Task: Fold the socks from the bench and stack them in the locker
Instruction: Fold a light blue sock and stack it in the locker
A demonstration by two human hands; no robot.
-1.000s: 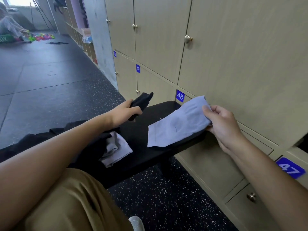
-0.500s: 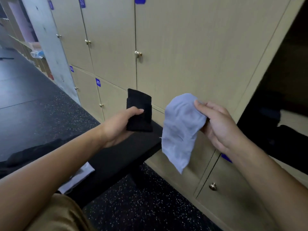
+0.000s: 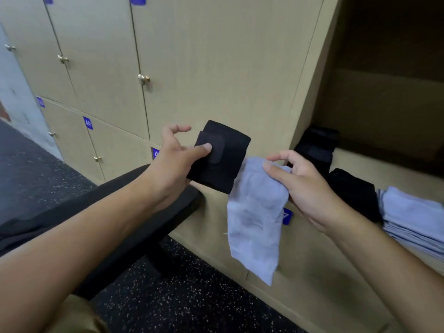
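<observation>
the left hand point(image 3: 175, 162) is pinching a soft, light, folded black knit sock bundle point(image 3: 222, 157) under its thumb, other fingers spread loose, while the right hand point(image 3: 310, 188) is gripping a limp pale blue cotton sock point(image 3: 257, 219) by its top edge, dangling below the fingers near the open wooden locker point(image 3: 389, 169).

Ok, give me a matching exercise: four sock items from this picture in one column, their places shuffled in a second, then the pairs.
1. folded black sock
2. unfolded light blue sock
3. stack of folded light blue socks
4. black folded socks

A. pinched by right hand, hanging
B. locker shelf, far right
C. gripped in left hand
D. locker shelf, left of blue stack

Pairs: 1-C, 2-A, 3-B, 4-D
</observation>
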